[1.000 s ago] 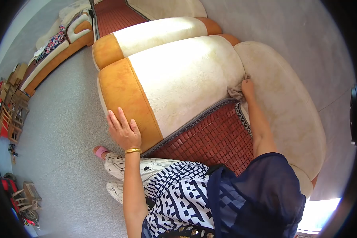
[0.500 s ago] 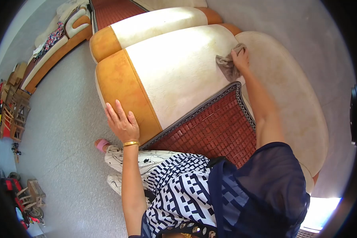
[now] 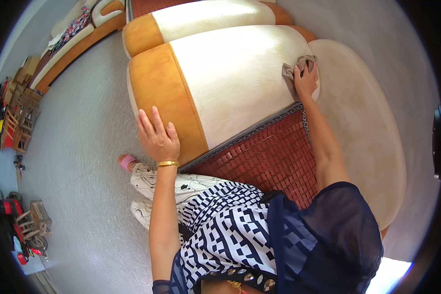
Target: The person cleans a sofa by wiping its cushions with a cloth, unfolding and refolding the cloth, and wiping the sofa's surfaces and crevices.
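A white sofa armrest (image 3: 235,73) with an orange front panel (image 3: 169,93) lies before me. On that panel rests my left hand (image 3: 159,137), fingers spread and holding nothing, a gold bracelet at its wrist. At the armrest's far right end, my right hand (image 3: 306,83) grips a crumpled grey-brown cloth (image 3: 290,81) against the white surface, close to the beige backrest (image 3: 357,117). Part of the cloth bunches up beyond the fingers. Below the armrest, a reddish-brown tiled seat mat (image 3: 259,157) with a dark patterned border covers the seat.
Behind this armrest stands a second white and orange armrest (image 3: 215,19). Another sofa (image 3: 78,44) with clothes on it runs along the far left. Wooden stools (image 3: 22,122) and a red wheeled object (image 3: 22,220) stand at the left edge of the grey floor (image 3: 88,142).
The camera view has shifted slightly. My right hand and the cloth have moved a little along the armrest's right end, the cloth bunching differently. My left hand stays on the orange panel.
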Motion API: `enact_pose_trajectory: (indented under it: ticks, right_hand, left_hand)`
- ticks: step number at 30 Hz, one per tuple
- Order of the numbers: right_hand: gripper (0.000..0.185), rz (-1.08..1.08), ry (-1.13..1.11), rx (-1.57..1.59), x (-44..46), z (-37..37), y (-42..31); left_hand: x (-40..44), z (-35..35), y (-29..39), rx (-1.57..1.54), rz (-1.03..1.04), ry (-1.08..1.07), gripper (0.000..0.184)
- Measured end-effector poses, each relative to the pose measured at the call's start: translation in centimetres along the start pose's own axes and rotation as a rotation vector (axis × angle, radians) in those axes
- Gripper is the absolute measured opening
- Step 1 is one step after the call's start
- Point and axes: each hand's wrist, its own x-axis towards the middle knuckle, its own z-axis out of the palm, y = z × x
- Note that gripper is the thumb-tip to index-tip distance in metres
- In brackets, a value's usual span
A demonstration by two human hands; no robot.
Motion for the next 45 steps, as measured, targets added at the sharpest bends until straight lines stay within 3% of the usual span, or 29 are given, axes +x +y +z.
enact_pose_trajectory:
  ticks: [8, 16, 23, 27, 34, 41, 45]
  right_hand:
    - [0.051, -0.309, 0.090, 0.133, -6.6, -1.6, -6.4]
    - [0.069, -0.635, -0.021, 0.187, -15.0, -3.0, -14.8]
    - [0.053, -0.865, -0.194, 0.435, -22.0, -5.5, -20.0]
    - [0.041, -0.980, -0.119, 0.429, -20.2, -4.9, -18.8]
    - [0.041, -0.773, 0.084, 0.251, -12.4, -2.4, -14.0]
    - [0.042, -0.427, 0.110, 0.083, -1.8, 0.2, -5.7]
    - [0.045, -0.269, 0.066, -0.050, -0.5, 0.6, -5.8]
  left_hand:
    - [-0.1, 0.2, -0.2, -0.009, -0.012, -0.018, 0.052]
    - [-0.2, 0.5, -0.4, -0.053, -0.010, 0.000, 0.052]
    - [-0.1, 0.5, -0.5, -0.084, -0.003, -0.001, 0.052]
    - [-0.1, 0.5, -0.4, -0.089, -0.005, -0.007, 0.052]
    - [-0.1, 0.4, -0.5, -0.035, 0.009, -0.015, 0.051]
    - [-0.1, 0.0, -0.5, -0.051, -0.007, -0.065, 0.055]
    - [-1.7, -0.8, -1.0, -0.126, -0.081, -0.055, 0.062]
